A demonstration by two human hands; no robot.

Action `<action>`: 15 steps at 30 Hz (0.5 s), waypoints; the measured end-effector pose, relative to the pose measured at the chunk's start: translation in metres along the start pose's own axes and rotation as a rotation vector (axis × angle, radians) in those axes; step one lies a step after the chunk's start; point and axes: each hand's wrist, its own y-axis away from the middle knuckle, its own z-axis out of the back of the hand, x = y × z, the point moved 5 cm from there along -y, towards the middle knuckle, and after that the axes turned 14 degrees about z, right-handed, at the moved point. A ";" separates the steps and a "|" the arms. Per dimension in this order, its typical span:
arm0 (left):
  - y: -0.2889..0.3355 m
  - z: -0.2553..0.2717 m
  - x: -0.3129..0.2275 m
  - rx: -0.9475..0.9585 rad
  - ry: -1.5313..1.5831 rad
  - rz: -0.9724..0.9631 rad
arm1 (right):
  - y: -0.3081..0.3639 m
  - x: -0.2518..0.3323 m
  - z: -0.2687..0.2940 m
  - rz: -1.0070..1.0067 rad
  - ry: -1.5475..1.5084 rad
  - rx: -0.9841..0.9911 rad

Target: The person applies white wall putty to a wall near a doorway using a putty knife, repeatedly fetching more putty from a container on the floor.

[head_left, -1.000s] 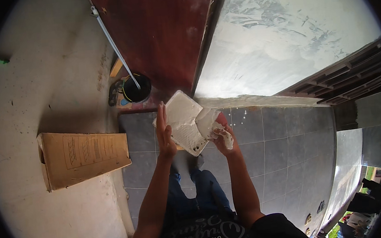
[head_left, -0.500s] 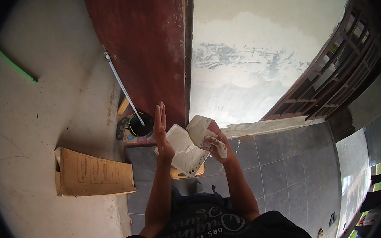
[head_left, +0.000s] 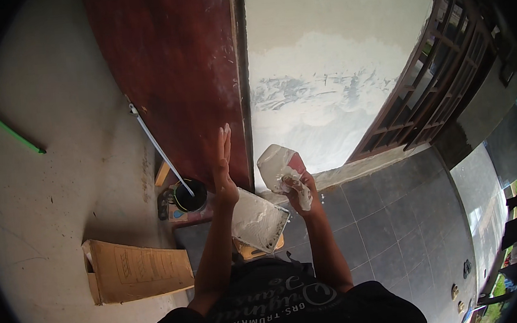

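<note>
My right hand (head_left: 302, 188) grips a flat putty spreader (head_left: 275, 161), its blade coated in off-white putty with a reddish patch bare at one side. Putty is smeared over the fingers of this hand too. My left hand (head_left: 225, 173) is raised in front of the dark red door, fingers stretched out and holding nothing. Between my forearms, lower down, a shallow tray (head_left: 252, 218) carries a thick layer of putty. A wooden stool or board (head_left: 253, 249) shows from under it. Ahead is a wall (head_left: 327, 113) with fresh white putty over grey patches.
A dark red door (head_left: 172, 65) stands ahead on the left. Close to its foot are a black bucket (head_left: 189, 196) and a long pale pole (head_left: 159, 148) leaning out of it. A cardboard box (head_left: 139, 271) lies at left. Windows with brown frames (head_left: 425, 81) line the right; grey tiles (head_left: 384, 218) cover the floor.
My right hand has lifted the spreader away from the tray, toward the wall. My left hand has risen slightly with its fingers still stretched. The whole view has shifted a little.
</note>
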 end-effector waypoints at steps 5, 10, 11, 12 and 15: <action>-0.023 -0.004 0.000 0.079 0.037 -0.034 | -0.009 0.001 -0.011 0.134 0.030 -0.074; -0.030 -0.016 -0.004 0.119 0.061 -0.059 | -0.018 0.009 -0.014 0.211 0.021 -0.152; -0.039 -0.010 0.000 0.120 0.065 -0.064 | -0.022 0.014 -0.015 0.215 0.050 -0.151; -0.041 -0.015 -0.001 0.120 0.069 -0.067 | -0.026 0.018 -0.014 0.218 0.079 -0.148; -0.046 -0.036 -0.007 0.112 0.076 -0.074 | -0.040 0.030 -0.009 0.230 0.071 -0.117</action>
